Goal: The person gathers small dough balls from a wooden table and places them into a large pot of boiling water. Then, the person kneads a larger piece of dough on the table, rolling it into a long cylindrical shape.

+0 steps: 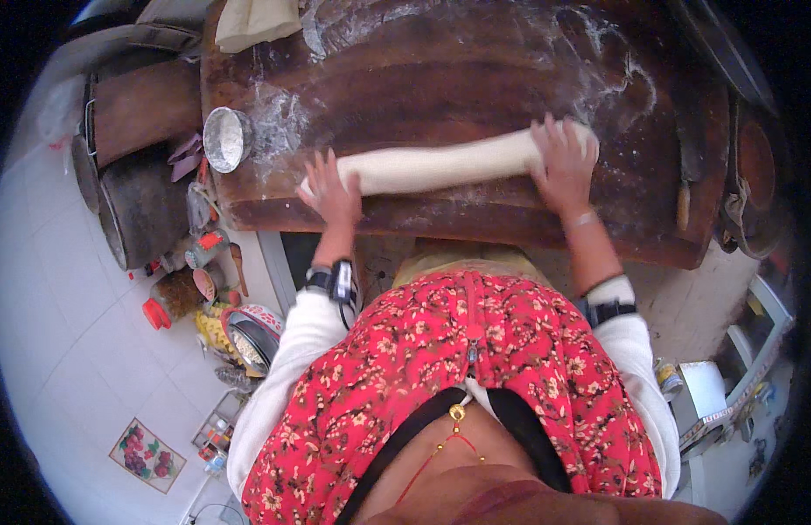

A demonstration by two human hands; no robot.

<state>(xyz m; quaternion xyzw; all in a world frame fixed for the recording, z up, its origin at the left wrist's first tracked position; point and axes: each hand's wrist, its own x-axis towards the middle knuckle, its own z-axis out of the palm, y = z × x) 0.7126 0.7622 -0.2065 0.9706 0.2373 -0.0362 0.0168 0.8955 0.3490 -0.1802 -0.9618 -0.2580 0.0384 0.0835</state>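
Note:
A long, thick roll of pale dough lies across the dark wooden board, its right end a little farther from me than its left. Whether a rolling pin is inside it is hidden. My left hand rests over the roll's left end with the fingers spread on top. On the right end, my right hand curves over the dough, its fingers slightly blurred. Left of my left hand stands a metal bowl with white flour in it.
Flour is scattered over the board. A folded pale sheet, cloth or dough, lies at the far left. A knife with a wooden handle lies near the right edge. Jars and dark pots crowd the left side.

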